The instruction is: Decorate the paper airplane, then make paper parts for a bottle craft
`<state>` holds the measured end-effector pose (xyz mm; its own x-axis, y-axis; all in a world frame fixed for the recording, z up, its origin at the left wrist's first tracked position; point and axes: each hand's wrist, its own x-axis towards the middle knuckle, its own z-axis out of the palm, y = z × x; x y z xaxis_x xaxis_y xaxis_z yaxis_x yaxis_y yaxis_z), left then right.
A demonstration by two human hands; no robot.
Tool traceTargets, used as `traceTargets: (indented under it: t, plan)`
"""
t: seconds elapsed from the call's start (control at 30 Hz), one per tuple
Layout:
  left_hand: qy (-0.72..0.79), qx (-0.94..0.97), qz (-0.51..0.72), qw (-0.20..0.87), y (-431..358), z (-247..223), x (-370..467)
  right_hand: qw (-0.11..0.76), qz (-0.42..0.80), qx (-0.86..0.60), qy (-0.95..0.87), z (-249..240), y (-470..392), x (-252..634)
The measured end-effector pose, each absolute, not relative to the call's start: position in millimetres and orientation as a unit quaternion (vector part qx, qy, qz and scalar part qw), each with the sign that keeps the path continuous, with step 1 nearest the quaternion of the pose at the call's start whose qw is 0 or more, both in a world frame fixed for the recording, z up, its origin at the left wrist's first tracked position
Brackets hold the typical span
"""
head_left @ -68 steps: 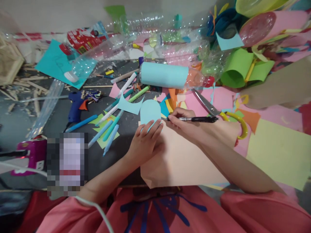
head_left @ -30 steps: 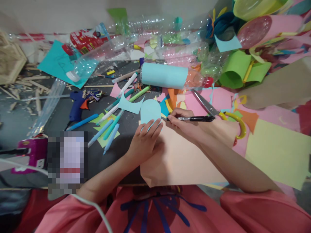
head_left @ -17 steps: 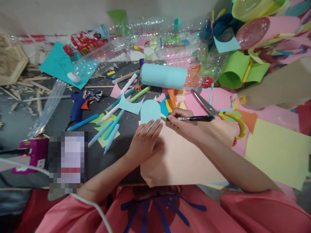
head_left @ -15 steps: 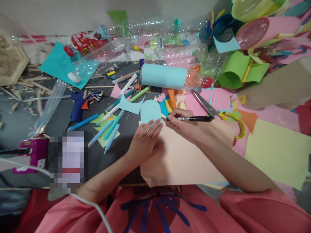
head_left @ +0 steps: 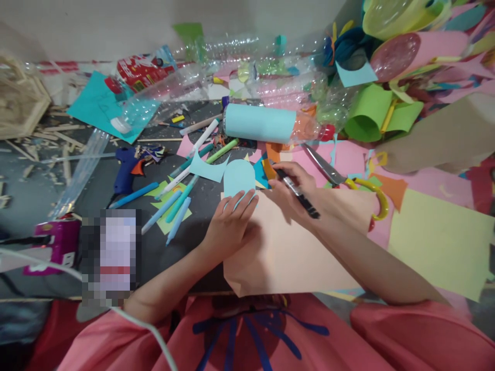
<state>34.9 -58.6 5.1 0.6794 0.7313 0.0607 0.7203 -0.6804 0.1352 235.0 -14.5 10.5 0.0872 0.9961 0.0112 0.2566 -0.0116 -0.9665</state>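
A light blue paper piece with a rounded top [head_left: 240, 176] lies over the upper left corner of a peach paper sheet [head_left: 286, 257]. Spread flat, the fingers of my left hand [head_left: 231, 219] press on the lower part of the blue piece and hide its bottom edge. My right hand [head_left: 296, 188] grips a black pen [head_left: 297, 191] just to the right of that piece; the pen slants, its front end pointing up and left, off the blue paper. Scissors with yellow handles [head_left: 344, 180] rest open-bladed beyond my right hand.
Several markers [head_left: 183, 198] and a blue glue gun [head_left: 127, 167] lie to the left, near a blurred-out phone [head_left: 116, 252]. A bottle wrapped in blue paper [head_left: 261, 123] lies behind the hands. Clear bottles, paper scraps and a green paper roll [head_left: 367, 113] crowd the back and right.
My right hand has lifted the pen from the blue piece's right edge and turned it, so its back end now swings down toward me. My left hand stays in place.
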Motion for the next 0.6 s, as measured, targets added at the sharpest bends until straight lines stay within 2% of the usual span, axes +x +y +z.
traceTargets:
  t: [0.33, 0.6]
  plan:
    - [0.4, 0.914, 0.039, 0.06, -57.5, 6.9, 36.4, 0.38, 0.461, -0.54, -0.593, 5.5, -15.4, 240.0]
    - [0.413, 0.907, 0.056, 0.06, -56.9, 6.0, 34.6, 0.319, 0.223, -0.524, -0.757, 1.0, -17.0, 235.7]
